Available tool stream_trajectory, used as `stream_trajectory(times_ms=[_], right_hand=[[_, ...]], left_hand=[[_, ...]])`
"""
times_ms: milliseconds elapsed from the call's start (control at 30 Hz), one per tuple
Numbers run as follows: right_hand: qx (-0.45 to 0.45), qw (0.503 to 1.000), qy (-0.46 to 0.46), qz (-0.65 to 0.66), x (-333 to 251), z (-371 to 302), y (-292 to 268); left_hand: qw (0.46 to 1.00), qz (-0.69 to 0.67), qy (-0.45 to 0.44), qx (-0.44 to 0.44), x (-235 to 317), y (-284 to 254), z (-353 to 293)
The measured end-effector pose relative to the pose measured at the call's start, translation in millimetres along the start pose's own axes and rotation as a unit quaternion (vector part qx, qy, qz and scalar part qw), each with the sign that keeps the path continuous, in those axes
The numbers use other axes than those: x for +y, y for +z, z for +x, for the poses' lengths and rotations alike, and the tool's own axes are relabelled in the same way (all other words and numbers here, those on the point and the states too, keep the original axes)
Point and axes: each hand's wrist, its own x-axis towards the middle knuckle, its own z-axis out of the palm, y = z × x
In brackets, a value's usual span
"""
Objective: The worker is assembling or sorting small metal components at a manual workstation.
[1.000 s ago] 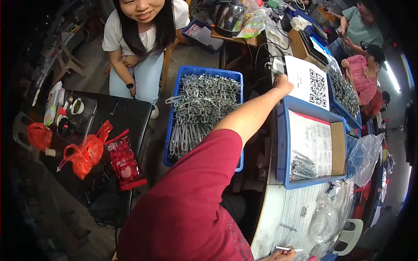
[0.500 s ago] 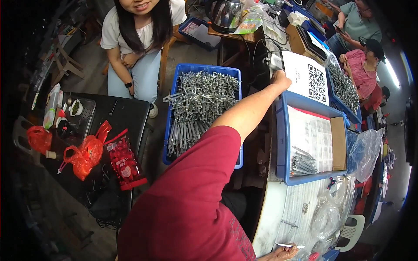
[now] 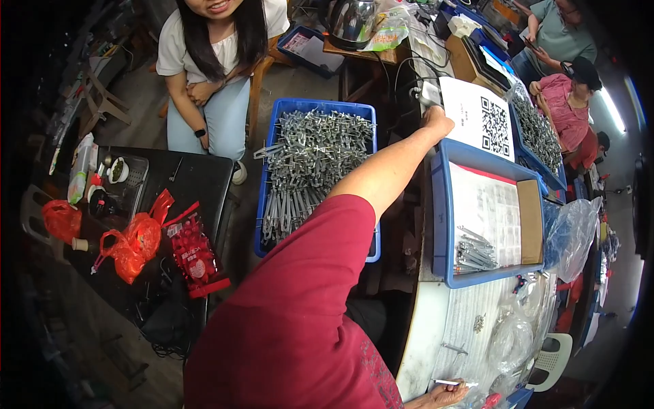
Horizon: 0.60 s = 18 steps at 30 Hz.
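Note:
My left arm in its dark red sleeve stretches up and to the right. My left hand (image 3: 438, 121) is closed on the left edge of a white sheet (image 3: 470, 112) printed with a square black code. Beneath that sheet stands a blue bin (image 3: 441, 211) holding papers, cardboard and a small heap of metal pieces (image 3: 475, 252). At the bottom right, my right hand (image 3: 446, 395) is closed around a thin white pen-like stick (image 3: 446, 382), over the worktable (image 3: 426, 334). A single metal piece (image 3: 454, 348) lies just above this hand.
A large blue crate (image 3: 272, 136) full of metal parts stands on the floor at centre. Beyond it sits a person in white (image 3: 238, 41). On a black table (image 3: 197, 177) lie red bags (image 3: 143, 235). Clear plastic bags (image 3: 511, 341) cover part of the worktable.
The white sheet and my left hand have shifted very slightly left. My right hand has risen a little, and the white stick in it now lies more level.

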Motion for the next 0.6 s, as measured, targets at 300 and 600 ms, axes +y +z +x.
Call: stream_trajectory(times_ms=[300,600], right_hand=[[-0.020,0.847,0.177,0.501,-33.0,3.0,9.3],[-0.016,0.857,0.195,0.476,-35.2,3.4,8.4]], left_hand=[[0.998,0.019,-0.023,-0.053,8.2,-10.2,-7.4],[0.998,0.020,-0.018,-0.057,7.2,-7.3,-5.6]])
